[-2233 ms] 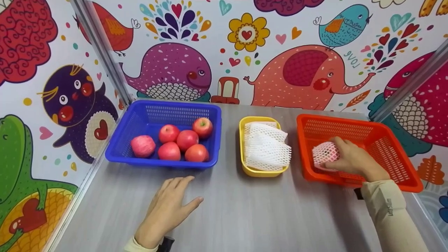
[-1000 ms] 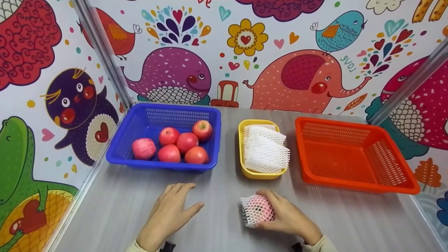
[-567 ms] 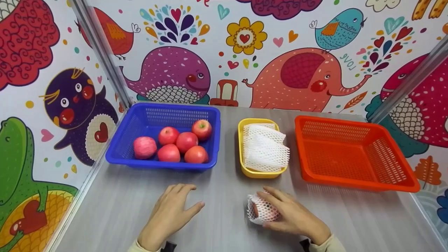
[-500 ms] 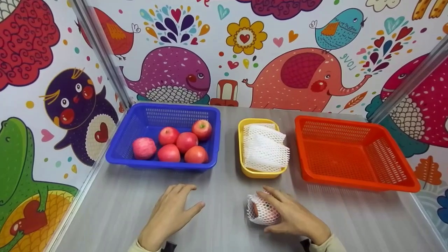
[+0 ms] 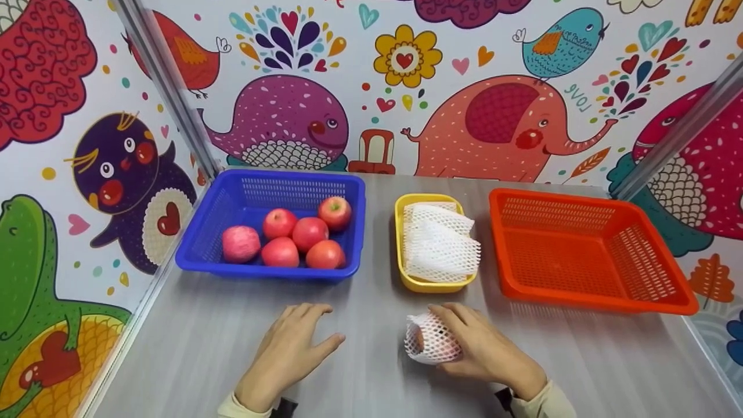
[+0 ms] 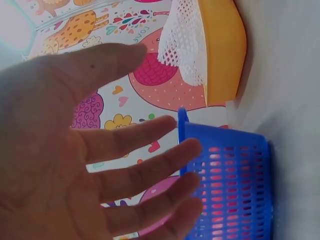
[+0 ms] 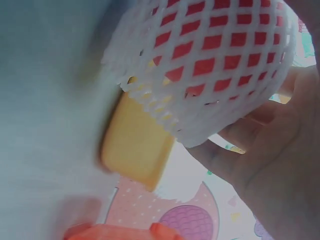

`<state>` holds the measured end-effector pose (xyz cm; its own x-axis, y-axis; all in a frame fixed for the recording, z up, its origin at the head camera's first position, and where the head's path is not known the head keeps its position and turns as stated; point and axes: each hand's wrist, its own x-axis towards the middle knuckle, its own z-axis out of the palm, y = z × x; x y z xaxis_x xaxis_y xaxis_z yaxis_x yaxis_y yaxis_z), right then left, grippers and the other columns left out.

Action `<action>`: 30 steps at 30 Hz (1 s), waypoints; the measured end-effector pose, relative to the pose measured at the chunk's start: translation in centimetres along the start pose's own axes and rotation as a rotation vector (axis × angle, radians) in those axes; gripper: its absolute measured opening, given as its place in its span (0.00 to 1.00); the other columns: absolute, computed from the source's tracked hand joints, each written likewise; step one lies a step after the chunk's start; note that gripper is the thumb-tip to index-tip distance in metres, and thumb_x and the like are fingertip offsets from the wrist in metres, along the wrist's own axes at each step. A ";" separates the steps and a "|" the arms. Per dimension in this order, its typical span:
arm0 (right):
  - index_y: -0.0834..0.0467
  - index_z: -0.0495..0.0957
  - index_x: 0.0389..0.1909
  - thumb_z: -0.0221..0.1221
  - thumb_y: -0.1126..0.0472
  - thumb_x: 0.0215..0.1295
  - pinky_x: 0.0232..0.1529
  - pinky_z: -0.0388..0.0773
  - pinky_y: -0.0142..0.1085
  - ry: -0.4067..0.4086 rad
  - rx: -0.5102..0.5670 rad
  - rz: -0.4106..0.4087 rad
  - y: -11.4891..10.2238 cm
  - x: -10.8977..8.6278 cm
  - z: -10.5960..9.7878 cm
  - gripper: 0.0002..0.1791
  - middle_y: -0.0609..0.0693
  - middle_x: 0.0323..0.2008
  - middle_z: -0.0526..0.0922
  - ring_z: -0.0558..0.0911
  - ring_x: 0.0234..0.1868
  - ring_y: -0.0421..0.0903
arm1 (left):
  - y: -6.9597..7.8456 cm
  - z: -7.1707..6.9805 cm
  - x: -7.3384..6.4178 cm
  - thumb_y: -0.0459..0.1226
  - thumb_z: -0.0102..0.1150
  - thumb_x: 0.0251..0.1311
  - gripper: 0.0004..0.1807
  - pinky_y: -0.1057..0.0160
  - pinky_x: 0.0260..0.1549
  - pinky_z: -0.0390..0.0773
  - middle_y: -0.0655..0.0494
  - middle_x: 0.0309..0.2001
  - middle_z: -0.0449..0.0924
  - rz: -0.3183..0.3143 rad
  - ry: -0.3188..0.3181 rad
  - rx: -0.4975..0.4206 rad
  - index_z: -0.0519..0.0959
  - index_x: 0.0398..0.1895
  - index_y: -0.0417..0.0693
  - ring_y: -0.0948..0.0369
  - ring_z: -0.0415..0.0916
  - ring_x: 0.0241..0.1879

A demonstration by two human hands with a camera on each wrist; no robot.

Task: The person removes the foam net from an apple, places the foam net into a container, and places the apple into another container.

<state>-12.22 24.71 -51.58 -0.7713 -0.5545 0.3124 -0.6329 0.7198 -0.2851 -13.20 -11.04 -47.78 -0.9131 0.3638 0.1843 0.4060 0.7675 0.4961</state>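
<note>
My right hand (image 5: 493, 351) grips an apple in a white foam net sleeve (image 5: 432, 339), fingers over the far side and thumb on the near side. Through the mesh in the right wrist view, the apple's red skin (image 7: 204, 66) shows. Whether the apple touches the table is hard to tell. My left hand (image 5: 290, 354) hovers in front of the blue basket (image 5: 270, 271), fingers spread and nothing in them; its palm side (image 6: 65, 150) faces the left wrist camera. Several bare red apples (image 5: 310, 233) lie in the blue basket.
A small yellow basket (image 5: 438, 287) stands in the middle, heaped with white foam net sleeves (image 5: 441, 247). To its right is a wide orange basket (image 5: 586, 299) with nothing seen in it. Cartoon-printed walls (image 5: 400, 128) enclose the grey table (image 5: 371, 360) behind and at the sides.
The right hand has carried the sleeved apple out of the orange basket to the table's front and turned it. Over the last half second it shifted slightly. The left hand stayed nearly still.
</note>
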 end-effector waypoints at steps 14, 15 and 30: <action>0.56 0.67 0.70 0.80 0.46 0.35 0.51 0.76 0.47 0.025 0.009 -0.040 -2.5 1.9 -0.6 0.57 0.51 0.59 0.73 0.76 0.53 0.48 | 1.4 4.9 1.8 0.41 0.66 0.65 0.10 0.63 0.34 0.80 0.60 0.39 0.84 0.232 0.011 -0.391 0.85 0.47 0.49 0.63 0.80 0.37; 0.56 0.67 0.70 0.80 0.46 0.35 0.51 0.76 0.47 0.025 0.011 -0.041 -2.7 2.0 -0.5 0.57 0.51 0.59 0.73 0.76 0.54 0.48 | 1.5 5.2 1.9 0.42 0.66 0.65 0.12 0.63 0.33 0.80 0.60 0.39 0.84 0.239 0.012 -0.420 0.84 0.48 0.48 0.64 0.80 0.36; 0.60 0.68 0.69 0.81 0.48 0.33 0.52 0.78 0.44 0.088 -0.001 -0.112 -4.1 3.4 0.5 0.57 0.53 0.58 0.73 0.76 0.54 0.48 | 2.3 7.2 1.9 0.48 0.75 0.52 0.26 0.63 0.34 0.81 0.63 0.39 0.78 0.111 0.031 -0.540 0.77 0.50 0.49 0.66 0.77 0.35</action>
<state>-12.28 19.71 -49.77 -0.6872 -0.5924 0.4205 -0.7145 0.6559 -0.2436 -13.69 -4.78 -52.36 -0.8697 0.4054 0.2814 0.4300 0.3428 0.8352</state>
